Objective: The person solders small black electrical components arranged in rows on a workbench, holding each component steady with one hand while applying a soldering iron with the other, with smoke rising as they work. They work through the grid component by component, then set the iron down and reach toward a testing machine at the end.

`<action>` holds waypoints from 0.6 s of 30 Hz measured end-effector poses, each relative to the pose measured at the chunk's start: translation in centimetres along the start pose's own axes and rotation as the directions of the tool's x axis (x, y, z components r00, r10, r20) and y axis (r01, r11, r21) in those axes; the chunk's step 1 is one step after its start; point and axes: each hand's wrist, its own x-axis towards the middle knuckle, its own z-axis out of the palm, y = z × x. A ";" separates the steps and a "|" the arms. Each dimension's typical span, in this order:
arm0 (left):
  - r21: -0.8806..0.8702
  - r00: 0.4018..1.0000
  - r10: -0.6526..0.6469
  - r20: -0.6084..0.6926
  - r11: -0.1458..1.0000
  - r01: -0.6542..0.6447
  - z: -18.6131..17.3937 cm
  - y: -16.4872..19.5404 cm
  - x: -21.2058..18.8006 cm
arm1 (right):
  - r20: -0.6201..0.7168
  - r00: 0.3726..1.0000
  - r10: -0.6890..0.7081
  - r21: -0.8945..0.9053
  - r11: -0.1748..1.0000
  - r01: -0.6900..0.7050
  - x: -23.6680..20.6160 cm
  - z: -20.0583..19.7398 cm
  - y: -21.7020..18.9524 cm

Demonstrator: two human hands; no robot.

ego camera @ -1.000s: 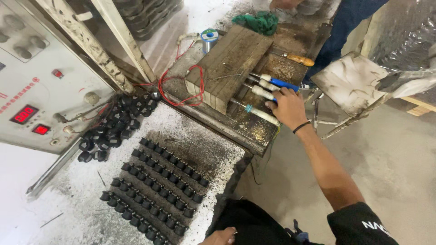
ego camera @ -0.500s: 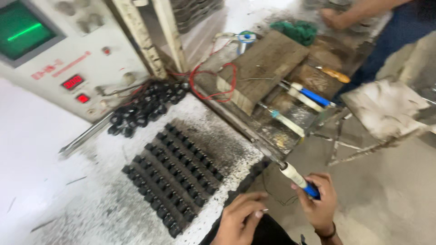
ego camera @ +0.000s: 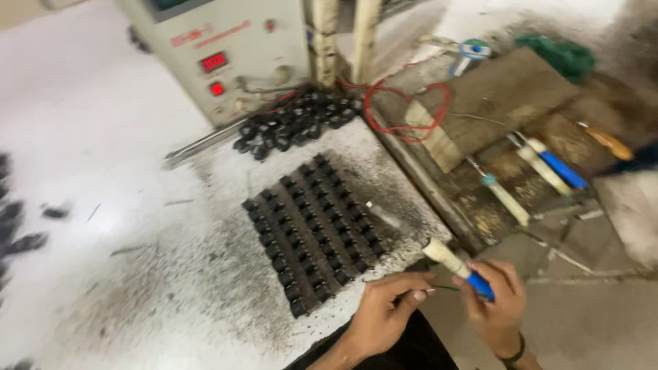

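At about 5 o'clock in the view the right hand [ego camera: 497, 301] is closed around the blue handle of a soldering iron [ego camera: 458, 266], whose pale barrel slants up toward 10 o'clock and ends just beside the corner of the desk [ego camera: 137, 274]. The left hand [ego camera: 387, 312] sits just at 9 o'clock of it, fingers pinched on a thin wire [ego camera: 439, 288] (too fine and blurred to say more) that runs across to the right hand. Half a second ago both hands were lower and nearer the bottom edge, with the iron held out over the floor; now they have come up to the desk's edge and the view has swung leftward. At 12 o'clock of the left hand lies a tray of small black parts [ego camera: 312, 229] in diagonal rows on the sooty surface, and beyond it, toward 12 o'clock, a loose heap of black parts [ego camera: 291, 123] rests against a grey control box with a red display [ego camera: 226, 55]. At 2 o'clock a wooden block [ego camera: 493, 103] carries a red wire loop [ego camera: 404, 113], with two more spare irons [ego camera: 541, 164] beside it.
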 end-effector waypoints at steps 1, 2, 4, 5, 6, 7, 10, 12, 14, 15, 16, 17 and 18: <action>-0.062 0.997 -0.066 0.043 0.996 0.069 0.4 -0.4 -0.1 | -0.047 0.999 -0.016 -0.086 0.996 0.011 0.6 -1.8 1.3; -0.117 0.987 -0.135 0.089 0.983 0.145 1.0 -0.7 -0.2 | -0.095 0.995 0.003 -0.123 0.992 -0.015 1.4 -3.6 2.8; -0.087 0.978 -0.157 0.138 0.982 0.170 1.9 -1.3 -0.6 | -0.154 0.988 0.026 -0.206 0.977 -0.058 2.7 -6.7 5.5; -0.069 0.976 -0.162 0.148 0.982 0.173 2.3 -1.6 -0.7 | -0.168 0.985 0.025 -0.249 0.966 -0.068 3.5 -7.8 6.5; -0.072 0.976 -0.138 0.165 0.986 0.152 2.7 -1.9 -0.8 | -0.167 0.985 0.053 -0.269 0.958 -0.097 4.5 -8.5 7.5; -0.076 0.978 -0.115 0.176 0.989 0.130 2.9 -2.2 -0.8 | -0.162 0.984 0.077 -0.286 0.951 -0.121 5.7 -8.7 8.2; -0.045 0.981 -0.086 0.176 0.994 0.095 3.1 -2.9 -0.9 | -0.119 0.991 -0.052 -0.252 0.967 0.021 10.2 -6.8 9.3; -0.006 0.983 -0.098 0.156 0.995 0.100 2.8 -3.1 -0.9 | -0.049 0.992 -0.114 -0.196 0.975 0.102 13.3 -5.3 9.6; 0.034 0.983 -0.120 0.136 0.993 0.116 2.5 -3.3 -0.9 | 0.024 0.993 -0.115 -0.174 0.978 0.118 15.9 -4.1 9.8; 0.044 0.985 -0.128 0.113 0.991 0.124 2.3 -3.3 -0.8 | 0.006 0.993 -0.121 -0.319 0.940 0.116 17.0 -3.9 10.0; 0.049 0.986 -0.139 0.093 0.990 0.135 2.3 -3.3 -0.9 | -0.007 0.992 -0.125 -0.460 0.881 0.108 17.8 -3.9 10.2; 0.051 0.985 -0.157 0.073 0.987 0.153 2.3 -3.3 -0.9 | -0.013 0.992 -0.125 -0.591 0.801 0.093 18.3 -4.0 10.5; 0.062 0.981 -0.178 0.074 0.983 0.173 2.3 -3.3 -1.0 | 0.014 0.997 -0.070 -0.591 0.804 0.065 18.6 -4.0 10.7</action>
